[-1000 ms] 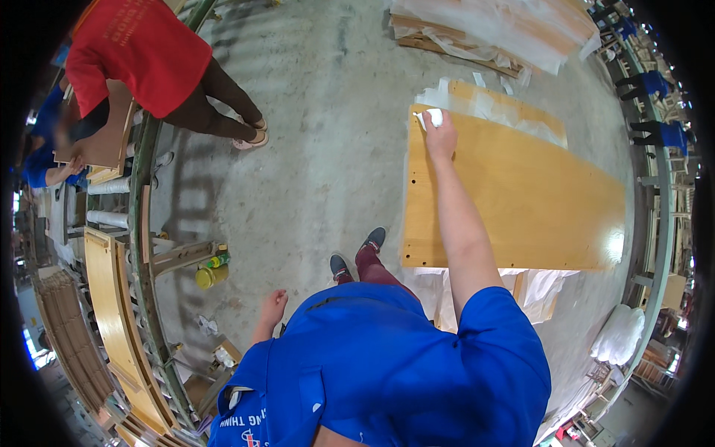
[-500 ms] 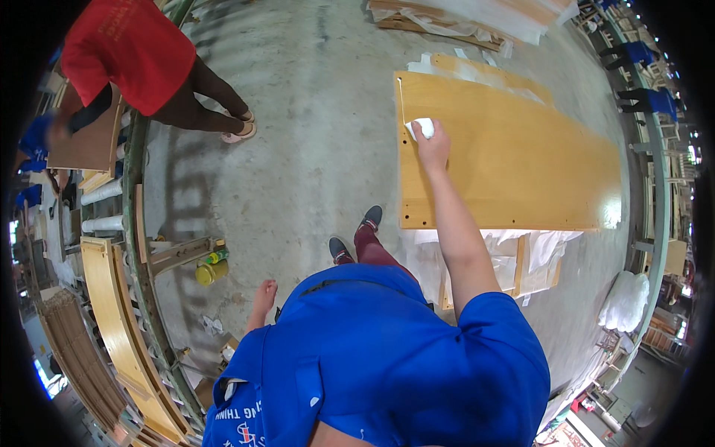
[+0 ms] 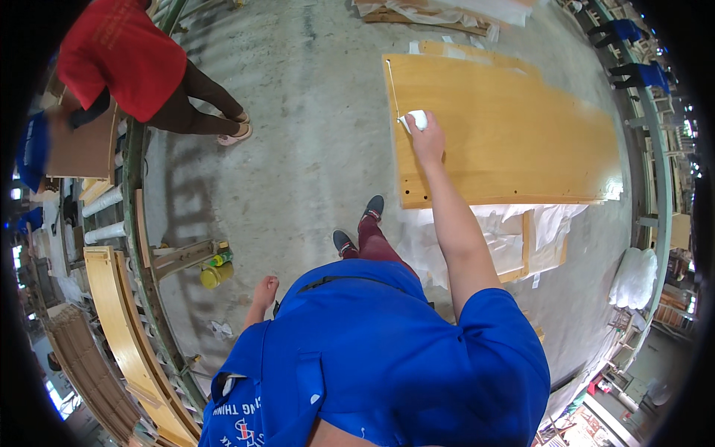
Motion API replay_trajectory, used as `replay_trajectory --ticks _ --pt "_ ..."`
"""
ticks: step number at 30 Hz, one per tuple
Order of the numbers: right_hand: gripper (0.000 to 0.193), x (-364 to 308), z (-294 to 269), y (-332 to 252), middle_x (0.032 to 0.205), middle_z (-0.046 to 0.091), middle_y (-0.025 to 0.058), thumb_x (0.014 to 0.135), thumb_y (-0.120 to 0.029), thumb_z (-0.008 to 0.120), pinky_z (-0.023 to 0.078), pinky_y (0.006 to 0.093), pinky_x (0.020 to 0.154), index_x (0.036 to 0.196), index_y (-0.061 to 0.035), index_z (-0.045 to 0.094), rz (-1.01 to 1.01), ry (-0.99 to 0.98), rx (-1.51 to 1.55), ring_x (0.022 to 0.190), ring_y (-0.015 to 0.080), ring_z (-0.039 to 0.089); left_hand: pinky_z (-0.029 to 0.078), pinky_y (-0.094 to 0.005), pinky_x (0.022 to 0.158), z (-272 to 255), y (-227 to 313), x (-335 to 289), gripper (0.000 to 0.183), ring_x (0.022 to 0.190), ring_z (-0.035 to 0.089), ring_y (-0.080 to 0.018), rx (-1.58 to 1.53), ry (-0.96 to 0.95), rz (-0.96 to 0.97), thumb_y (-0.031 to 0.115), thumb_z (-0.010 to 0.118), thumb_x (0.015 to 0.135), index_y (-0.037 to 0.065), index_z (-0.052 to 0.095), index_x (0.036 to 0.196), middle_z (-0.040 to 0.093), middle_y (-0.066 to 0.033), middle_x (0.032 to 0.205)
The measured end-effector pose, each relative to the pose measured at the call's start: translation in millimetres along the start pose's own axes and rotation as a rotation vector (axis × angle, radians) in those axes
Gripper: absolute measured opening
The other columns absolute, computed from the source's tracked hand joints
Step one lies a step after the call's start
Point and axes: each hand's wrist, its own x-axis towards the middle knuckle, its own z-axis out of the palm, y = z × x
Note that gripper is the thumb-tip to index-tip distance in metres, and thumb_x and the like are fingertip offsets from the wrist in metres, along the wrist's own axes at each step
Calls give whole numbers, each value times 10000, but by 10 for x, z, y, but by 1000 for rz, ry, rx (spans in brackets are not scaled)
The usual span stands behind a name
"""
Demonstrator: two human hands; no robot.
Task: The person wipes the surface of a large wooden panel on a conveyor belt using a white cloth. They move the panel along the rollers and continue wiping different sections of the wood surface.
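Note:
My right hand (image 3: 428,139) is closed around a white squeeze bottle (image 3: 417,120), most of which the fingers hide. The bottle's narrow tip points at the left edge of a yellowish wooden panel (image 3: 514,138). A thin white line (image 3: 393,88) runs along that edge from the far corner to the tip. Dark holes show in the panel's near left corner. At my left side hangs my left hand (image 3: 266,289), fingers curled, with nothing visible in it and touching no object.
White wrapping sheets (image 3: 488,246) and wood lie under the panel. A wrapped stack (image 3: 439,15) stands beyond it. On the left, a roller conveyor (image 3: 138,194) carries boards, with a yellow container (image 3: 216,276) beside it. A person in red (image 3: 123,56) stands there.
My right hand has moved the bottle slightly nearer along the panel's left edge, and the white line is longer. The whole view has shifted a little. My left hand still hangs.

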Motion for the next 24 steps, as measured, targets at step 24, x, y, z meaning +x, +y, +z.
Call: replay_trajectory --ticks 24 --pt "393 -1278 -556 146 721 616 154 772 -403 694 459 366 593 836 -26 604 25 28 69 657 301 607 473 -377 813 -15 -114 260 378 947 617 -317 70 -97 136 363 512 878 63 590 1093 650 -173 969"
